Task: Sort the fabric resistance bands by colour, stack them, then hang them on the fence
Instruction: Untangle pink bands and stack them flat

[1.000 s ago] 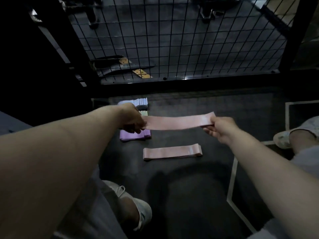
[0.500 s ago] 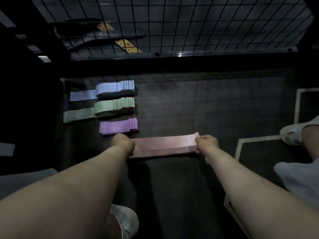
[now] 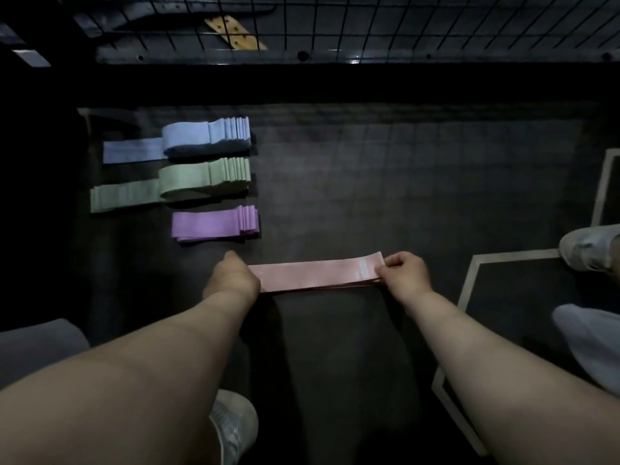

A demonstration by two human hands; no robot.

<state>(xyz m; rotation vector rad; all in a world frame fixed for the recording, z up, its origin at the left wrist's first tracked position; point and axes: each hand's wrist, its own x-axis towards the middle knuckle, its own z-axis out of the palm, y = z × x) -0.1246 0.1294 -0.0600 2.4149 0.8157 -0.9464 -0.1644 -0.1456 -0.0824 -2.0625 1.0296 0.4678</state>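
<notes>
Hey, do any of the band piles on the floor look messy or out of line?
Yes. The blue stack and the green stack each have one band poking out far to the left instead of lying squared up. The purple stack and the pink stack look even.

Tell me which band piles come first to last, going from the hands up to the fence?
pink bands → purple stack → green stack → blue stack → fence

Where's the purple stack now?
Head view, left of centre on the floor: the purple stack lies between the green stack and the left hand.
</notes>
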